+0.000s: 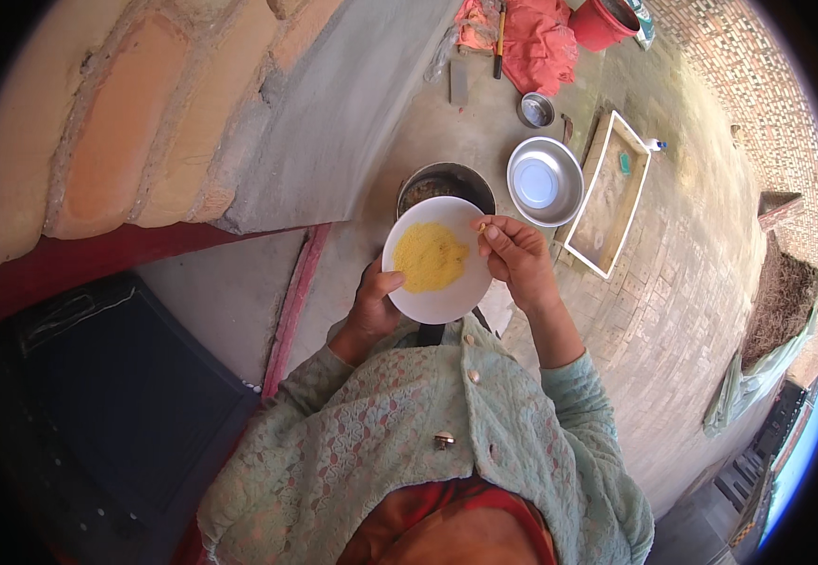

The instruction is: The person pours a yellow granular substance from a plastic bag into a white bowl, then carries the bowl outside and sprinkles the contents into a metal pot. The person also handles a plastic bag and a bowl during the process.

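Observation:
My left hand [374,297] grips a white bowl [414,307] by its left rim, thumb inside and fingers underneath. Fine yellow grains [428,256], like millet, lie spread over the bowl's bottom. At the right rim, my right hand [519,256] is closed in a pinch of thumb and forefinger. A tiny yellowish-brown bit shows at those fingertips, too small to name. Just beyond the bowl stands a dark metal pot [477,179], partly hidden by it, with something brownish inside.
A steel basin [567,193] and a small metal bowl [536,110] stand on the ground beyond my right hand. Right of them is a white-rimmed sink [607,254]. A red bucket [600,25] and red bag [536,47] lie farther off. A brick wall [127,122] rises at left.

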The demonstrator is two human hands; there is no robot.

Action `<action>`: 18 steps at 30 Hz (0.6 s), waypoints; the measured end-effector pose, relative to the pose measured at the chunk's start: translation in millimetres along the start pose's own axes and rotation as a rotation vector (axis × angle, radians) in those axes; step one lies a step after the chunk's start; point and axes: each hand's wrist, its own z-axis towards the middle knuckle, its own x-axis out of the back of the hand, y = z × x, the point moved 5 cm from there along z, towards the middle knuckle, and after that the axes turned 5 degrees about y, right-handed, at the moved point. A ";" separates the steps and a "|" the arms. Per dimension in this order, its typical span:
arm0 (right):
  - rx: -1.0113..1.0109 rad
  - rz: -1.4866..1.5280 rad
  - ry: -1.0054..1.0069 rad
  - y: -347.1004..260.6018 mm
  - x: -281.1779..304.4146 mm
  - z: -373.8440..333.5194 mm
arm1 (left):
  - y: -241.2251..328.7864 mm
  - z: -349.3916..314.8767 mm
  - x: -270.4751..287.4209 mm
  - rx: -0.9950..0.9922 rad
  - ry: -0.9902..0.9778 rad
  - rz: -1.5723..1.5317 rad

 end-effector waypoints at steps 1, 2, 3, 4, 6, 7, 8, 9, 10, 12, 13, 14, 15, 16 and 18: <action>0.028 0.014 0.018 -4.4 0.5 2.3 | 2.8 2.9 2.0 0.001 0.009 0.006; 0.052 0.025 0.032 -7.5 2.4 4.7 | 3.7 4.4 5.8 0.002 0.031 0.018; 0.066 0.012 0.066 -8.3 7.0 8.0 | 5.4 5.0 9.7 0.000 0.055 0.027; 0.080 -0.003 0.096 -7.1 13.2 12.1 | 7.1 6.2 13.2 -0.005 0.080 0.035; 0.108 -0.073 0.166 0.1 25.5 20.8 | 13.8 4.5 12.3 -0.014 0.121 0.038; 0.131 -0.134 0.203 2.9 31.3 26.4 | 16.6 3.1 10.8 -0.022 0.144 0.036; 0.152 -0.201 0.228 9.5 36.7 30.9 | 16.7 0.5 10.9 -0.037 0.152 0.028; 0.232 -0.330 0.255 16.7 44.7 34.6 | 17.5 0.1 9.7 -0.053 0.160 0.021; 0.315 -0.458 0.278 25.7 54.7 37.9 | 15.8 -0.2 9.3 -0.069 0.169 0.013; 0.325 -0.556 0.251 28.8 61.5 41.7 | 11.4 -0.2 11.5 -0.122 0.186 0.019; 0.349 -0.586 0.212 27.1 58.6 40.7 | 9.4 -1.7 11.7 -0.147 0.193 0.026; 0.377 -0.616 0.180 18.9 52.7 37.4 | 9.0 -3.6 8.9 -0.169 0.186 0.013; 0.409 -0.649 0.155 5.0 46.8 33.0 | 7.3 -3.4 5.1 -0.182 0.171 -0.009; 0.484 -0.710 0.142 -9.3 36.6 26.5 | 5.8 -3.2 1.6 -0.194 0.154 -0.029; 0.574 -0.689 0.077 -26.3 23.9 16.6 | -1.4 -0.7 -5.5 -0.204 0.130 -0.057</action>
